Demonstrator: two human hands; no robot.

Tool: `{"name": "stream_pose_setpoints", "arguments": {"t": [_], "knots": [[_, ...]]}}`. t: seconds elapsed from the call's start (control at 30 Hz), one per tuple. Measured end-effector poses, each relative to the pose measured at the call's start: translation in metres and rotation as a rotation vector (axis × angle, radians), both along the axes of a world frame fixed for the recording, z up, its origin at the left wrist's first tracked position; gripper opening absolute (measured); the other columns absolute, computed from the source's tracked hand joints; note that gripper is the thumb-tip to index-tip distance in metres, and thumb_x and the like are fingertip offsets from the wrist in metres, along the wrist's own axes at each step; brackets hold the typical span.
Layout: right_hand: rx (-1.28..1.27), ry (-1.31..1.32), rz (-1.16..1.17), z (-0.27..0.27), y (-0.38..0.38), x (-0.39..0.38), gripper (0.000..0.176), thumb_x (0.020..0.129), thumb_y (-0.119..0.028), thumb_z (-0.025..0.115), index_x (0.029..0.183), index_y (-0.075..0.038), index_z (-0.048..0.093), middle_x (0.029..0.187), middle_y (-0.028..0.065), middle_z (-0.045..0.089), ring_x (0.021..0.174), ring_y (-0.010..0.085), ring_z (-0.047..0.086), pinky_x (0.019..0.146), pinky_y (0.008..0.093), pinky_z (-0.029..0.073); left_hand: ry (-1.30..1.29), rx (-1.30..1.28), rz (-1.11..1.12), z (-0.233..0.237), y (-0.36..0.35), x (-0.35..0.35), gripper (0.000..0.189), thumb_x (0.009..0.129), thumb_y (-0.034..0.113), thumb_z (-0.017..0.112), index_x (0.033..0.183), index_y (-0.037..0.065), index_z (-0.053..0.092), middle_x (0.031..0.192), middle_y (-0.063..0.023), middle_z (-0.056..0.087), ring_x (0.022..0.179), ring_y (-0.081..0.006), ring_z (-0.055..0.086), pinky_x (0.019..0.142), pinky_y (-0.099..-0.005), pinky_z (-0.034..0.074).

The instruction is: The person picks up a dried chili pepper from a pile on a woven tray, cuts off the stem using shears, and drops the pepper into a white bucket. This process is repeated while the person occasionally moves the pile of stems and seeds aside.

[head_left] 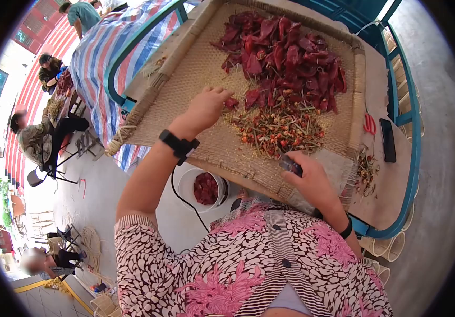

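Note:
My left hand point(209, 110) is over the woven tray point(185, 79), its curled fingers against one dried red pepper point(231, 103). Part of that pepper is hidden by the fingers. By the tray's near edge, my right hand point(312, 178) is closed around a small dark grey object point(291, 165), whose kind I cannot make out. A large heap of dried red peppers point(291, 58) covers the far side of the tray. Between the hands and that heap lies a pile of stems and orange-red bits point(280, 129). Pale seeds point(198, 68) are scattered across the weave.
The tray rests on a blue metal-framed cart point(415, 137). Red-handled scissors point(369, 124) and a black phone point(387, 140) lie to its right. Below stands a white bucket point(189, 185) with red peppers. Several people sit or stand at left, near a striped tarp point(100, 63).

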State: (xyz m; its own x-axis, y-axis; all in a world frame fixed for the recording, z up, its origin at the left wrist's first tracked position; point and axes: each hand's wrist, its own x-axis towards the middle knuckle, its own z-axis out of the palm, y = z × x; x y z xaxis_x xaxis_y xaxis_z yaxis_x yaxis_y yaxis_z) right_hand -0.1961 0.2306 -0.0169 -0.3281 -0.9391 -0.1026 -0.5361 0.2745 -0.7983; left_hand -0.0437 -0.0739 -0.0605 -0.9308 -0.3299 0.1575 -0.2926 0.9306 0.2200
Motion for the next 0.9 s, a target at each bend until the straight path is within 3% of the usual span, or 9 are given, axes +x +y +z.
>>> {"name": "stream_pose_setpoints", "arguments": {"t": [0.17, 0.37, 0.57, 0.6, 0.7, 0.9], "knots": [[0.05, -0.059, -0.026, 0.021, 0.0, 0.006, 0.04, 0.085, -0.024, 0.066, 0.118, -0.004, 0.057, 0.088, 0.015, 0.064, 0.076, 0.0284, 0.062, 0.07, 0.0368, 0.048, -0.126, -0.013, -0.056, -0.013, -0.006, -0.02, 0.034, 0.073, 0.006, 0.065, 0.107, 0.006, 0.06, 0.102, -0.0111, 0.063, 0.1, -0.033, 0.054, 0.086, -0.04, 0.045], [-0.009, -0.009, -0.047, 0.018, -0.005, 0.005, 0.039, 0.09, -0.03, 0.062, 0.117, -0.003, 0.057, 0.091, 0.0178, 0.065, 0.081, 0.0335, 0.063, 0.071, 0.0402, 0.048, -0.114, 0.037, 0.029, 0.005, 0.01, -0.021, 0.019, 0.078, 0.008, 0.067, 0.093, 0.004, 0.056, 0.098, -0.0129, 0.062, 0.089, -0.0321, 0.058, 0.084, -0.0391, 0.046], [-0.218, 0.067, -0.105, 0.013, -0.01, 0.004, 0.04, 0.091, -0.031, 0.062, 0.118, -0.003, 0.059, 0.098, 0.0189, 0.066, 0.085, 0.0344, 0.065, 0.071, 0.0402, 0.051, 0.228, 1.006, 0.086, 0.059, 0.094, -0.009, 0.025, 0.083, 0.003, 0.07, 0.103, 0.0, 0.056, 0.092, -0.0054, 0.062, 0.096, -0.0172, 0.061, 0.084, -0.0306, 0.049], [-0.267, 0.091, -0.124, 0.008, -0.011, 0.004, 0.04, 0.09, -0.031, 0.062, 0.118, -0.002, 0.059, 0.098, 0.0186, 0.067, 0.085, 0.0341, 0.066, 0.071, 0.0398, 0.051, 0.227, 1.13, 0.118, 0.063, 0.105, -0.005, 0.031, 0.086, 0.003, 0.068, 0.113, -0.002, 0.055, 0.096, -0.0052, 0.064, 0.096, -0.013, 0.061, 0.084, -0.0292, 0.05], [-0.251, 0.119, -0.104, 0.015, -0.01, 0.005, 0.037, 0.09, -0.029, 0.062, 0.116, -0.002, 0.061, 0.097, 0.0168, 0.067, 0.084, 0.0328, 0.066, 0.07, 0.0389, 0.052, 0.244, 1.091, 0.045, 0.053, 0.125, 0.006, 0.033, 0.087, 0.003, 0.067, 0.118, -0.001, 0.055, 0.102, -0.0068, 0.065, 0.095, -0.012, 0.062, 0.084, -0.0266, 0.05], [-0.254, 0.155, -0.058, 0.011, -0.008, 0.008, 0.033, 0.091, -0.028, 0.062, 0.113, -0.004, 0.064, 0.097, 0.0144, 0.068, 0.082, 0.0312, 0.066, 0.068, 0.0385, 0.053, 0.415, 1.236, 0.16, 0.039, 0.149, 0.015, 0.027, 0.091, -0.001, 0.06, 0.118, -0.003, 0.056, 0.106, -0.0068, 0.066, 0.096, -0.0115, 0.062, 0.085, -0.0248, 0.05]]}}
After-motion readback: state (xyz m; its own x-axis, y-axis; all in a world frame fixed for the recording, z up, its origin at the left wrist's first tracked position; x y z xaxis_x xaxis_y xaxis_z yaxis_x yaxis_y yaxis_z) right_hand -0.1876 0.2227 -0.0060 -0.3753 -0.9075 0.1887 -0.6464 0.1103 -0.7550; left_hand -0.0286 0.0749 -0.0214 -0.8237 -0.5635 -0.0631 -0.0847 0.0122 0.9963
